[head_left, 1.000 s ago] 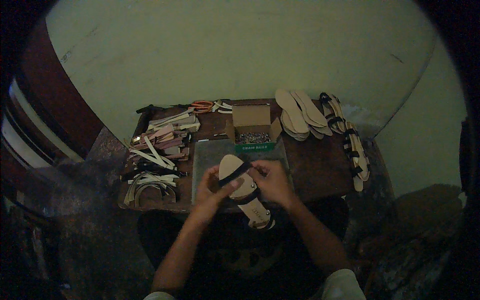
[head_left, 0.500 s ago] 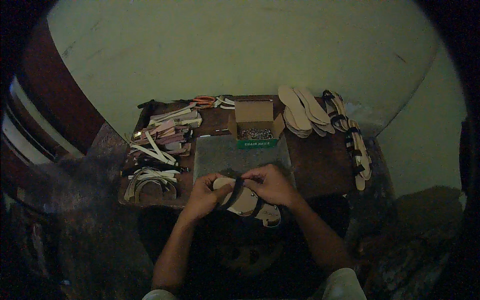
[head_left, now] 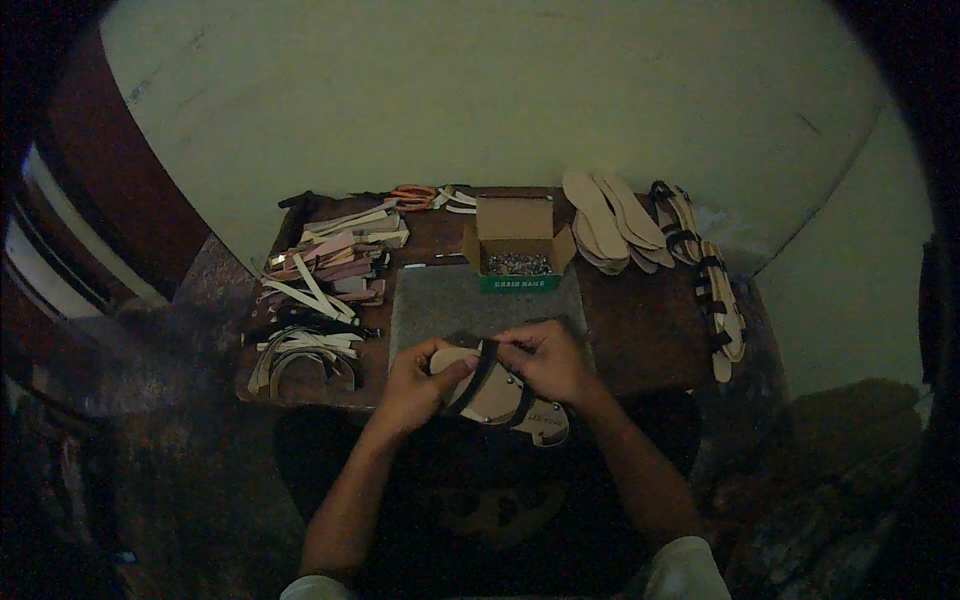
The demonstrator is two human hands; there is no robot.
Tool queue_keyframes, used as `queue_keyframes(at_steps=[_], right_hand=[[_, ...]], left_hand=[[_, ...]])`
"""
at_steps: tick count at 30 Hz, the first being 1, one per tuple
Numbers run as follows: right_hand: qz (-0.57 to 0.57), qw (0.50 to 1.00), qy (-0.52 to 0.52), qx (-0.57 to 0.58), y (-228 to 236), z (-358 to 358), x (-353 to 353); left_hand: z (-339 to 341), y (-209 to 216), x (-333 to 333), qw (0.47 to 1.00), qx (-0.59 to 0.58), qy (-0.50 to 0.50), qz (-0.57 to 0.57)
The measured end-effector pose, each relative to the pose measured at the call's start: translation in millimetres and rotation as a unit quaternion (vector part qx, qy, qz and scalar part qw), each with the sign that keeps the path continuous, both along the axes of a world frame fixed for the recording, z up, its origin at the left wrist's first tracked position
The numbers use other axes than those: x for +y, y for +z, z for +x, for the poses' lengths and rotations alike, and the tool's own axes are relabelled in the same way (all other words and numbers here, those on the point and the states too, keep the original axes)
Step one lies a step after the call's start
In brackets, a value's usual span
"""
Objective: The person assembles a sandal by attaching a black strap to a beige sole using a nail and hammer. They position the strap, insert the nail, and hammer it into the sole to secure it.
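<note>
Over the table's near edge I hold a pale sandal [head_left: 497,398] with dark straps, tilted so that one end points toward the lower right. My left hand [head_left: 416,385] grips the sandal at its upper-left end, the thumb lying across the sole. With its fingers pinched together, my right hand [head_left: 550,362] holds the end of a dark strap [head_left: 482,369] that crosses the sole. Small shiny studs sit along the sandal's edge. Beyond the hands stands an open cardboard box [head_left: 517,284] with a green front, full of small metal nails.
Under the box lies a grey slab [head_left: 433,304] on the brown table [head_left: 642,335]. Cut strap pieces [head_left: 335,262] are heaped at left, near orange-handled scissors [head_left: 413,197]. At right are stacked pale soles [head_left: 612,222] and a strapped sandal pair [head_left: 716,300]. A wall rises behind.
The sandal has turned and shifted slightly to the right. My right hand has moved a little up and right, drawing the strap end upward; both hands keep their hold.
</note>
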State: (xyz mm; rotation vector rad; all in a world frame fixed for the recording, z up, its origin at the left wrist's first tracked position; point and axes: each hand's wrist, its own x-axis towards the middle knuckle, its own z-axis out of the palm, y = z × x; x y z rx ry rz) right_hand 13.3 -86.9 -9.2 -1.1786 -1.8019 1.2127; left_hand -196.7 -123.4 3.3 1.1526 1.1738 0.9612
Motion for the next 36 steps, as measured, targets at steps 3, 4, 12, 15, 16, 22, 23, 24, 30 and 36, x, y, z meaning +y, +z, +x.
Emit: queue_keyframes(at_steps=[3, 4, 12, 15, 16, 22, 23, 24, 30, 36], right_hand=[[-0.064, 0.998, 0.005, 0.014, 9, -2, -1], [-0.067, 0.998, 0.005, 0.020, 9, -3, -1], [-0.040, 0.999, -0.001, 0.022, 0, -2, 1], [-0.060, 0.998, 0.003, -0.011, 17, -2, -4], [-0.034, 0.999, 0.000, -0.009, 13, -2, -5], [0.166, 0.982, 0.016, -0.084, 14, 0, -5], [0.195, 0.976, 0.021, -0.098, 14, 1, -5], [0.223, 0.968, 0.025, -0.111, 13, 2, -5], [0.309, 0.949, -0.005, -0.068, 11, -2, -8], [0.379, 0.918, 0.017, -0.114, 14, -3, -12]], left_hand=[[-2, 1, -1, 1.000, 0.014, -0.002, -0.002], [-3, -6, 1, 1.000, 0.005, 0.003, 0.000], [-3, -11, 2, 1.000, 0.004, 0.009, -0.026], [-3, -20, 3, 1.000, -0.003, 0.018, -0.012], [-2, -20, 2, 1.000, 0.001, 0.022, -0.008], [5, -23, 1, 0.998, -0.029, 0.051, 0.018], [6, -23, 2, 0.998, -0.033, 0.054, 0.026], [7, -22, 2, 0.998, -0.025, 0.054, 0.020], [6, -18, 2, 0.998, 0.032, 0.053, 0.033], [10, -21, 0, 0.989, 0.062, 0.086, 0.098]])
